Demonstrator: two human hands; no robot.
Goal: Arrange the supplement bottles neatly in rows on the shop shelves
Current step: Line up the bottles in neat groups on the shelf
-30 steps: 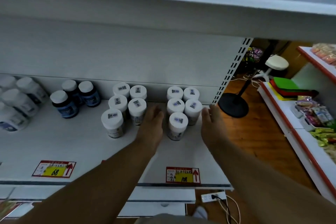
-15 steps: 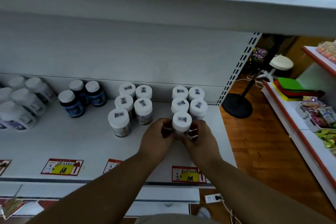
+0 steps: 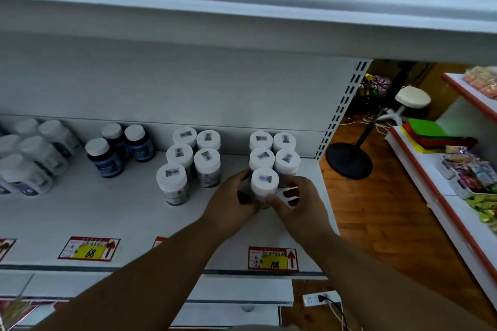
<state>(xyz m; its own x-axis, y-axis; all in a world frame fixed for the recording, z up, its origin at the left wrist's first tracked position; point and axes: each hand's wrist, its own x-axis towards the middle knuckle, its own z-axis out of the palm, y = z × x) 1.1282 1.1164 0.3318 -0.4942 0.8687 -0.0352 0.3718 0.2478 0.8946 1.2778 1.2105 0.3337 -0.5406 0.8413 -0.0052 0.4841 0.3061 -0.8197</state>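
Both hands are working one bottle. My left hand point(image 3: 232, 203) and right hand point(image 3: 294, 203) are curling round the front bottle point(image 3: 264, 186) from either side, fingers clamped on its body below the white cap. It is standing upright on the shelf point(image 3: 113, 212), just in front of the right group point(image 3: 274, 152), four matching white-capped bottles in two columns running to the back wall. The front bottle is sitting ahead of the left column, leaving the spot in front of the right column open.

A second group point(image 3: 188, 154) of five matching bottles is standing further left, its front bottle also on the left column. Dark bottles point(image 3: 121, 146) and pale ones point(image 3: 32, 153) are filling the far left. Price tag point(image 3: 273, 258) is sitting on the shelf lip below my hands.

How I am judging this step: I am squaring the front bottle with the column behind it. Best to keep it upright and slide it, not lift, so its cap lines up with the two caps behind and its side just meets its neighbour. Light, even pressure from both sides should stop it twisting. Label facing forward would be good; I cannot tell which way it is facing now, my fingers are covering it. Pushing too hard risks knocking the rear bottles out of line.
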